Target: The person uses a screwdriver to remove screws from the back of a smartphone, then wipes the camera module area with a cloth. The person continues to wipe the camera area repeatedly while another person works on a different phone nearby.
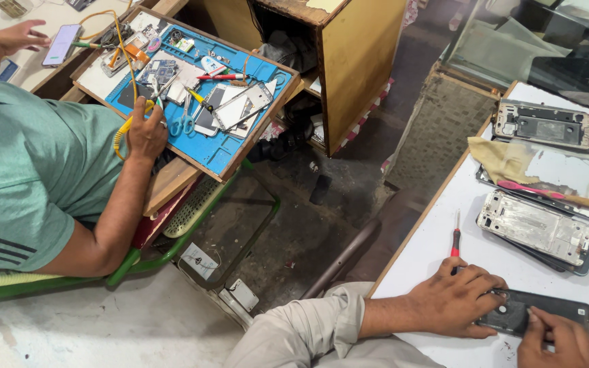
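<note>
I'm sitting in a phone repair workshop. Just beyond my fingers the white tabletop (438,252) carries stripped phone frames (534,227) and a red screwdriver (455,240). Well off to their left, another person works over a blue repair mat (223,151) strewn with opened phones, scissors (184,121) and tools.

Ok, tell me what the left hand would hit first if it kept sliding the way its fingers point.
Probably the right hand: the left hand points right along the dark phone, toward it. Depth is unclear.

Stained concrete floor (294,225) between white worktable (431,252) and wooden cabinet (359,61).
</note>
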